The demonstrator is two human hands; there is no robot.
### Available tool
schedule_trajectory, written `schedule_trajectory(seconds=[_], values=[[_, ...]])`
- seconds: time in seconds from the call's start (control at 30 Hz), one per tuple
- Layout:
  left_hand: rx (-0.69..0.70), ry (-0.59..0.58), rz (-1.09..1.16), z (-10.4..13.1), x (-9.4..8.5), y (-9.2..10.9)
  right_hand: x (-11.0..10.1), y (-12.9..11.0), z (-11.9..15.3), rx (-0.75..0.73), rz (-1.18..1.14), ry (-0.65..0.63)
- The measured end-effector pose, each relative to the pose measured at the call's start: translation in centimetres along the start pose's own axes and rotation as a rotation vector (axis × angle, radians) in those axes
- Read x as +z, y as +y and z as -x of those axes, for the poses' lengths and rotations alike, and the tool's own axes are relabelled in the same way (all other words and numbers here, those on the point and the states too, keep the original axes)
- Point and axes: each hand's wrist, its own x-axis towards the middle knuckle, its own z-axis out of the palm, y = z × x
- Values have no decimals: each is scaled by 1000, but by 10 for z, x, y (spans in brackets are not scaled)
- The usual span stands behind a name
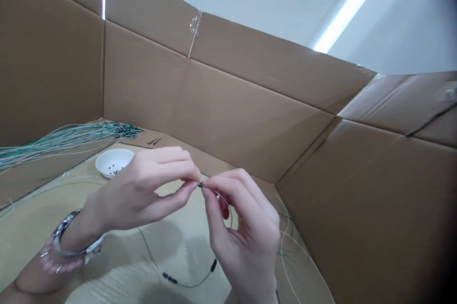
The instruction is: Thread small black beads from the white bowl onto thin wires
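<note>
My left hand (143, 190) is closed in a pinch, thumb and forefinger meeting at a small black bead-like piece (200, 184). From the other side, my right hand (243, 228) also pinches at this piece, its fingertips closed on the end of a thin pale wire (231, 216). Part of that wire curves behind the right fingers, which hide it. Below the hands hangs or lies a thin grey-green wire (193, 287) carrying a row of small black rings (170, 278) and a short black sleeve (213, 265). Whether both wires are one piece I cannot tell.
A white bowl (102, 163) with several tiny black pieces stands beyond my left hand. A bundle of green and white wires (71, 136) lies at the far left, near small dark metal tools (154, 141). Loose white wires (285, 242) lie right. Cardboard walls (243, 109) enclose the table.
</note>
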Motion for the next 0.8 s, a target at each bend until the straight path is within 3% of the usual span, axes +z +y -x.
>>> schedule_trajectory(seconds=[0.4, 0.53, 0.6, 0.8], values=[[10, 93, 53, -1, 7, -6, 5, 0, -1, 108, -62, 31], [47, 335, 43, 3, -7, -23, -4, 2, -2, 148, -39, 82], [53, 452, 19, 5, -15, -32, -9, 4, -3, 160, -27, 47], [-94, 570, -26, 4, -25, -47, -14, 13, -7, 241, 41, -149]])
